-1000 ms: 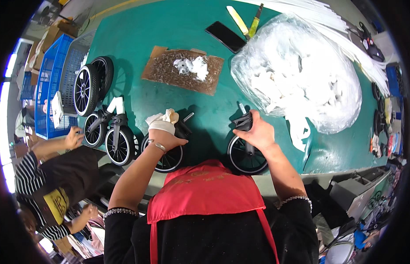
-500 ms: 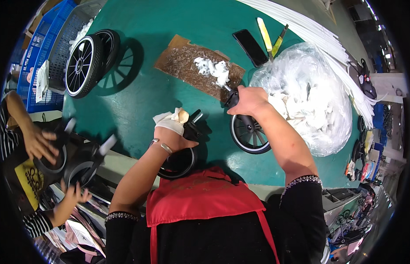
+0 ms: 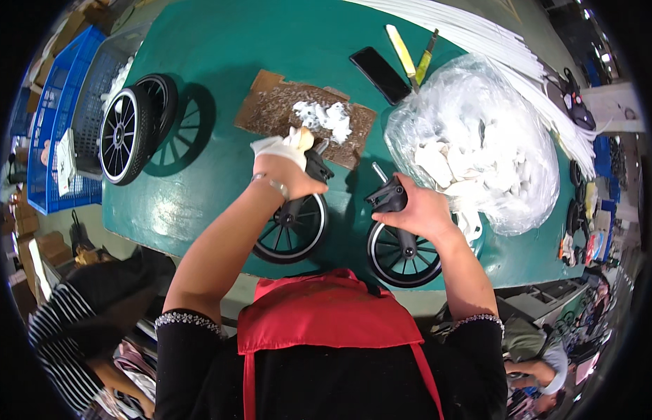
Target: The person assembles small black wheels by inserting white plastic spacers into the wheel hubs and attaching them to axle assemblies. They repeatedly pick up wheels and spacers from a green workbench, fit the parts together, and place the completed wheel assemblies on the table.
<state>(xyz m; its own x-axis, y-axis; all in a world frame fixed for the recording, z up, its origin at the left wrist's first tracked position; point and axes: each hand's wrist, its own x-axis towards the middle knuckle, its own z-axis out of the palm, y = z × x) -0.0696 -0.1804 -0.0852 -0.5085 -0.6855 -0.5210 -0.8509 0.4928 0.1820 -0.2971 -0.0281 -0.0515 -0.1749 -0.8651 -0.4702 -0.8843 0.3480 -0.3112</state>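
Note:
My left hand point(image 3: 282, 173), with white cloth around its fingers, is closed on the black fork of a caster wheel point(image 3: 322, 222). That fork's metal pin point(image 3: 322, 145) points away from me, over the near edge of a brown cardboard piece point(image 3: 266, 105). A lump of white paste point(image 3: 333, 120) lies on the cardboard, just beyond the pin. On the right, my right hand point(image 3: 425, 208) grips the black fork point(image 3: 390, 198) of a second caster wheel point(image 3: 403, 274). Its metal pin point(image 3: 379, 171) stands clear of the cardboard. Both wheels are near the table's front edge.
Two spoked wheels point(image 3: 123, 136) stand at the left, before blue and grey crates point(image 3: 56, 133). A clear plastic bag point(image 3: 480, 140) of white pieces fills the right side. Beyond lie a phone point(image 3: 380, 75), two yellow-handled cutters point(image 3: 401, 52) and white strips point(image 3: 497, 52). A co-worker's striped sleeve point(image 3: 67, 336) shows lower left.
My left hand has moved its caster forward to the cardboard. My right hand has drawn its caster back toward me, its pin leaving the white paste. The co-worker on the left has bent over.

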